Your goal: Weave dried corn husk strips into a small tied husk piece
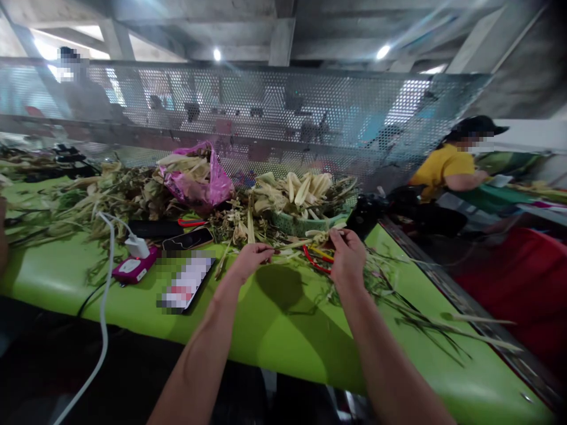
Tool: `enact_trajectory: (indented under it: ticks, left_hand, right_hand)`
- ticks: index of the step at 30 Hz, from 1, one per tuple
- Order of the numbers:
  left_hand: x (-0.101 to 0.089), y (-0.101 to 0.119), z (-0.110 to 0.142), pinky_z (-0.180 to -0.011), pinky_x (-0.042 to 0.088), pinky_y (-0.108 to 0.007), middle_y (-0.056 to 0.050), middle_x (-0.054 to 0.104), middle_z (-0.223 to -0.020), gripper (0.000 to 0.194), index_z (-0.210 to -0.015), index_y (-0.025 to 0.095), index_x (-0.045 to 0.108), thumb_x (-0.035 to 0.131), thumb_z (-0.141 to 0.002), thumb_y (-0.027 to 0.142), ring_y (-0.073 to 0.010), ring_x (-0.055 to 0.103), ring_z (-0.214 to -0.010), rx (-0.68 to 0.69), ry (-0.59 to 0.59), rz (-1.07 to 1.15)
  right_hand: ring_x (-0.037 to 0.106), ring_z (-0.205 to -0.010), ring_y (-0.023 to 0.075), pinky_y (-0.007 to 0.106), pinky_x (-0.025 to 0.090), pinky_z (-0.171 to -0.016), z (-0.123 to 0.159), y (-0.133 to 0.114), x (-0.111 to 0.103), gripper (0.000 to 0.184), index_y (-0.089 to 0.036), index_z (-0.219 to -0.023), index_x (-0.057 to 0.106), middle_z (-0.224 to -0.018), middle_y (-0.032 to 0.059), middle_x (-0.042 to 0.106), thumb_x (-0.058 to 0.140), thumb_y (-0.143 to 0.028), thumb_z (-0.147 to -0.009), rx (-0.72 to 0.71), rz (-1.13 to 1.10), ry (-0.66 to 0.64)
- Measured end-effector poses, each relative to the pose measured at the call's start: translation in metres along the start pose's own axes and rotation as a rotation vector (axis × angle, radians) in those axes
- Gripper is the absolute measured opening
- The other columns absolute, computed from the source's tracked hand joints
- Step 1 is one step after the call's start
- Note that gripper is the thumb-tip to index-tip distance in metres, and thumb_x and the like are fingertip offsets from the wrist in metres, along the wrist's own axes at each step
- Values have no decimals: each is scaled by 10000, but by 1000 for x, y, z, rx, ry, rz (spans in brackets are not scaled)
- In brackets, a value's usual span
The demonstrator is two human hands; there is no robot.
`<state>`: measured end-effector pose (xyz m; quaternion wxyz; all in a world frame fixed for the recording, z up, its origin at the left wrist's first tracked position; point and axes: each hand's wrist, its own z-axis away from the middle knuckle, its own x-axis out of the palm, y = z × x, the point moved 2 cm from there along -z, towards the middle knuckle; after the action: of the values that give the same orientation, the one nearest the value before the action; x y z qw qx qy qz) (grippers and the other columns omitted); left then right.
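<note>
Between my hands stretches a thin, pale plant stalk (290, 244), held above the green tabletop. My left hand (253, 261) is closed in a pinch at its left end. At the other end, my right hand (348, 255) pinches the stalk's thicker, leafy part between thumb and fingers. Just under and beside the right hand lie red and yellow handles (315, 260), partly hidden by it; they look like scissors or pliers. Behind the hands stands a green basket (305, 224) heaped with pale dried husks (305, 192).
A pink plastic bag (219, 177) of husks sits among dried plants (119, 192). To the left are a lit phone (188, 283), a dark phone (188, 238) and a purple power block (136, 265) with a white cable (106, 307). Loose stalks (425, 316) lie right. A person in yellow (445, 168) works beyond.
</note>
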<state>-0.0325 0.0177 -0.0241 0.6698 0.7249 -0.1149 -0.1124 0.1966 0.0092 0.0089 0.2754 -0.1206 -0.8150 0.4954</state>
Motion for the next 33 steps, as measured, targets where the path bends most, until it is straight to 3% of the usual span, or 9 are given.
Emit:
enact_trajectory:
  ticks: [10,14,18,21,23,28,33]
  left_hand:
    - [-7,-1,-5,-589,348,-250,0,558,-557,198,-709,159,688,558,-765,297,-133,471,-545,57,214,-285]
    - [-9,1,-3,-829,394,-331,-67,679,-850,228,-889,209,725,550,-755,150,-217,574,-854,133,316,-508]
    - [-2,7,1,-1021,309,-423,-104,616,-1197,382,-1126,237,661,553,-775,132,-254,504,-1131,282,374,-717]
    - [8,16,4,-1051,299,-440,-92,612,-1229,303,-1108,238,668,528,-839,232,-249,480,-1179,360,317,-637]
    - [17,21,6,-1047,318,-430,-76,649,-1176,303,-1122,232,658,515,-859,282,-235,510,-1148,391,212,-520]
    - [37,21,4,-953,416,-367,-93,645,-1180,360,-1151,195,626,553,-838,358,-221,573,-1074,248,-91,-132]
    - [41,12,2,-758,443,-290,-56,676,-877,307,-951,135,652,639,-755,372,-167,588,-804,168,-156,-113]
  right_hand:
    - [478,-517,84,218,425,-520,-5,-3,-5,239,-175,-702,566,-603,-62,517,727,-342,-644,-26,-8,57]
    - [487,-528,85,216,433,-530,-13,-5,-19,248,-180,-720,574,-620,-60,525,736,-349,-638,-55,21,91]
    - [495,-535,81,215,442,-553,-14,-9,-21,238,-182,-732,573,-636,-56,531,723,-354,-663,-39,81,-11]
    - [493,-533,84,212,434,-543,-6,-9,-13,220,-180,-736,592,-630,-49,539,720,-349,-678,-19,131,-120]
    - [501,-540,92,218,437,-545,2,-9,-6,216,-179,-741,604,-629,-41,546,722,-351,-684,6,159,-193]
    - [496,-555,101,225,418,-552,22,-12,10,211,-193,-734,598,-630,-41,544,694,-381,-725,37,268,-414]
    - [471,-558,104,229,387,-545,33,-16,19,227,-198,-709,587,-620,-45,523,690,-400,-720,34,296,-506]
